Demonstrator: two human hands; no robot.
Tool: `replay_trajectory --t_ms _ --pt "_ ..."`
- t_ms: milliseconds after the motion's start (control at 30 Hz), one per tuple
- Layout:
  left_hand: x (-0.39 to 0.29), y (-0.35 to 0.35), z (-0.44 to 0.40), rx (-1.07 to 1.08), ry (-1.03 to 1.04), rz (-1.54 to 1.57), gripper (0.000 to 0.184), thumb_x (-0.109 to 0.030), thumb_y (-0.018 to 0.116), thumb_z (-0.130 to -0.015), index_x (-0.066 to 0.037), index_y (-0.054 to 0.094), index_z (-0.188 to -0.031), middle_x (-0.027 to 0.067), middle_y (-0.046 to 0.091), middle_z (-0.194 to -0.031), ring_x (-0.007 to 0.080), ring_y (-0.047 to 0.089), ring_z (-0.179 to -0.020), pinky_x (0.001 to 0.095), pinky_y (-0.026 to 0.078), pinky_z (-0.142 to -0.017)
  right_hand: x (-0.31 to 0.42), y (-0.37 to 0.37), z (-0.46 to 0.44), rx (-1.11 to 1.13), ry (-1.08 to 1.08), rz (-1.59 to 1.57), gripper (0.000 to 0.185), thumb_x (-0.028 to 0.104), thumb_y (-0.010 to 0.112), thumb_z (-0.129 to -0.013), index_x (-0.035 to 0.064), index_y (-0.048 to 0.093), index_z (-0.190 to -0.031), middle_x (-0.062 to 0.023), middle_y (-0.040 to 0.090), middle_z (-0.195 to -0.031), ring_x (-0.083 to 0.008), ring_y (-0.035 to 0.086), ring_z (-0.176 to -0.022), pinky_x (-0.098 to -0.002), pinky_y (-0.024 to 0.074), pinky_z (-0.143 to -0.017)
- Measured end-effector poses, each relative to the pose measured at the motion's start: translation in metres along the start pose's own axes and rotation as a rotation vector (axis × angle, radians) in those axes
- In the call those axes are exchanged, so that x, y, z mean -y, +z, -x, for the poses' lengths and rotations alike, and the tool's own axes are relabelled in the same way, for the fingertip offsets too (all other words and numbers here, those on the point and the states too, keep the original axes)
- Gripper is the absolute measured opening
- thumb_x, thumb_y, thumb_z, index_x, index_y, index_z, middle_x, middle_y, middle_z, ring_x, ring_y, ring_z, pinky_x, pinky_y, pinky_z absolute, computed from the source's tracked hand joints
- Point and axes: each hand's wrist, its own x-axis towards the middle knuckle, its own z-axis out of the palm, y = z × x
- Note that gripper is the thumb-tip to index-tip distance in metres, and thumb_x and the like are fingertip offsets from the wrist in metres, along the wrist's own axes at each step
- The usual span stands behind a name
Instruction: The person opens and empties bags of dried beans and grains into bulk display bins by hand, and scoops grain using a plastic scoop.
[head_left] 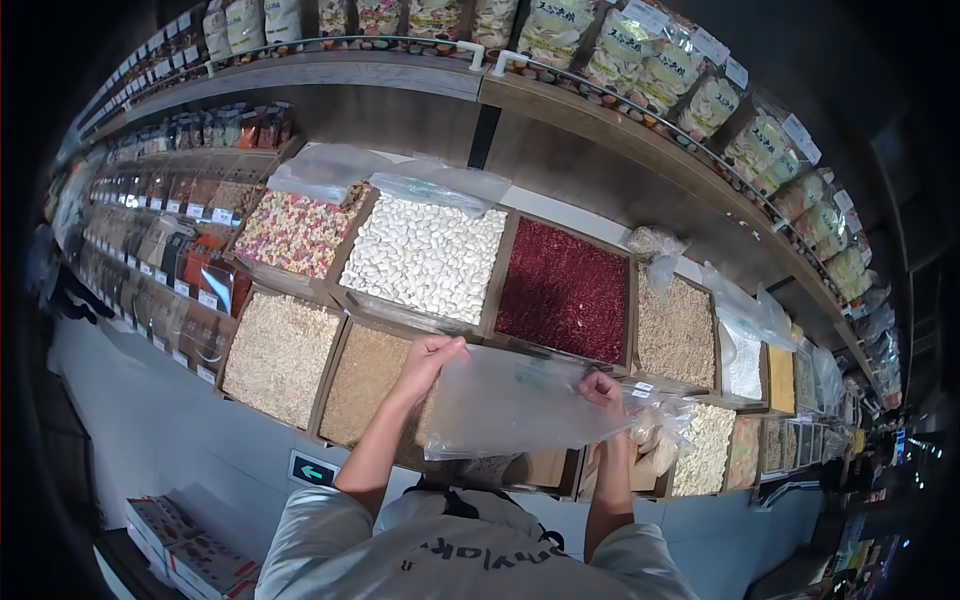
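Note:
A clear plastic bag (510, 405) is stretched flat between my hands, over the front row of wooden bins. My left hand (432, 365) pinches its upper left corner. At the other upper corner, my right hand (601, 390) is closed on the bag with curled fingers. Just behind the bag lie a bin of white beans (425, 255) and a bin of dark red beans (563, 290). Left of my left hand is a bin of tan grain (362, 385). The bag partly hides the front bins beneath it.
Pale flakes (280, 350) fill the front left bin, with mixed coloured pieces (295, 232) behind. Brownish grain (675, 330) lies to the right, near a knotted plastic bag (655, 440). A wooden shelf (590, 115) with packaged goods overhangs the back. Boxes (190, 550) stand lower left.

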Motion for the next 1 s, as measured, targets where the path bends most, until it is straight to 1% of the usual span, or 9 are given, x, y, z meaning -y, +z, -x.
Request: replay_trajectory --t_ms 200,267,433,533,600,733,833,900,1000 --pt "0.005 0.003 0.004 -0.055 0.119 -0.397 0.035 0.004 0.068 -0.076 -0.002 0.065 -0.110 0.0030 0.064 -0.085 0.0093 0.059 -0.076 0.0246 0.046 -0.067 0.032 0.054 0.005 -0.249 -0.147 0.382 0.051 -0.010 0.065 -0.074 0.0063 0.047 -0.119 -0.0009 0.052 -0.075 -0.0132 0.053 -0.063 -0.0299 0.0445 -0.060" --pt "-0.008 0.021 0.013 -0.133 0.396 -0.917 0.046 0.008 0.061 -0.074 -0.003 0.060 -0.119 0.0094 0.062 -0.092 0.0188 0.062 -0.080 0.0297 0.049 -0.069 0.051 0.076 0.010 -0.482 -0.289 0.720 0.048 -0.006 0.065 -0.077 0.0016 0.046 -0.120 -0.0136 0.058 -0.086 -0.0252 0.060 -0.079 -0.0341 0.0488 -0.071" --pt "0.010 0.068 0.044 -0.200 0.614 -1.204 0.055 0.006 0.051 -0.074 -0.001 0.051 -0.128 0.0147 0.057 -0.114 0.0329 0.059 -0.098 0.0393 0.050 -0.083 0.057 0.116 0.036 -0.631 -0.301 0.903 0.037 0.001 0.066 -0.082 -0.0023 0.051 -0.116 -0.0182 0.058 -0.095 -0.0278 0.061 -0.085 -0.0348 0.0488 -0.075" --pt "0.031 0.105 0.072 -0.107 0.704 -1.197 0.063 0.005 0.054 -0.075 0.000 0.041 -0.137 0.0190 0.053 -0.124 0.0372 0.055 -0.109 0.0387 0.048 -0.090 0.074 0.167 0.061 -0.513 -0.288 0.648 0.032 0.003 0.063 -0.087 -0.0019 0.050 -0.116 -0.0154 0.058 -0.100 -0.0251 0.061 -0.085 -0.0320 0.0496 -0.073" --pt "0.050 0.124 0.092 0.014 0.593 -0.978 0.072 0.005 0.051 -0.078 0.000 0.025 -0.145 0.0244 0.046 -0.133 0.0400 0.051 -0.117 0.0393 0.045 -0.096 0.065 0.182 0.081 -0.452 0.057 -0.381 0.030 0.004 0.061 -0.090 0.0008 0.049 -0.117 -0.0115 0.058 -0.106 -0.0199 0.062 -0.087 -0.0287 0.0498 -0.071" --pt "0.058 0.128 0.135 0.317 0.243 -0.275 0.068 0.000 0.053 -0.086 -0.001 0.023 -0.147 0.0256 0.043 -0.138 0.0367 0.053 -0.119 0.0395 0.042 -0.099 0.059 0.154 0.114 -0.351 0.115 -0.482 0.032 0.004 0.061 -0.089 0.0019 0.051 -0.119 -0.0079 0.062 -0.100 -0.0143 0.061 -0.086 -0.0269 0.0499 -0.070" --pt "0.042 0.116 0.161 0.343 -0.035 -0.438 0.065 0.000 0.061 -0.085 -0.003 0.034 -0.143 0.0173 0.046 -0.139 0.0287 0.046 -0.128 0.0384 0.038 -0.103 0.043 0.131 0.137 -0.505 0.075 -0.471 0.029 0.002 0.061 -0.086 0.0002 0.054 -0.115 -0.0095 0.064 -0.102 -0.0184 0.064 -0.086 -0.0299 0.0526 -0.075" --pt "0.037 0.129 0.172 -0.147 0.672 -1.036 0.058 -0.007 0.072 -0.079 -0.001 0.048 -0.131 0.0183 0.059 -0.120 0.0320 0.059 -0.109 0.0362 0.048 -0.089 0.041 0.127 0.155 -0.480 0.039 -0.448 0.029 0.003 0.062 -0.085 -0.0008 0.056 -0.114 -0.0098 0.064 -0.106 -0.0187 0.064 -0.090 -0.0304 0.0525 -0.077" --pt "0.067 0.126 0.183 -0.386 0.627 -1.208 0.042 -0.009 0.072 -0.081 -0.002 0.057 -0.120 0.0131 0.066 -0.105 0.0229 0.065 -0.092 0.0337 0.049 -0.082 0.044 0.135 0.184 -0.358 0.118 -0.682 0.024 0.004 0.062 -0.089 -0.0013 0.059 -0.112 -0.0081 0.065 -0.104 -0.0159 0.063 -0.091 -0.0276 0.0495 -0.082"
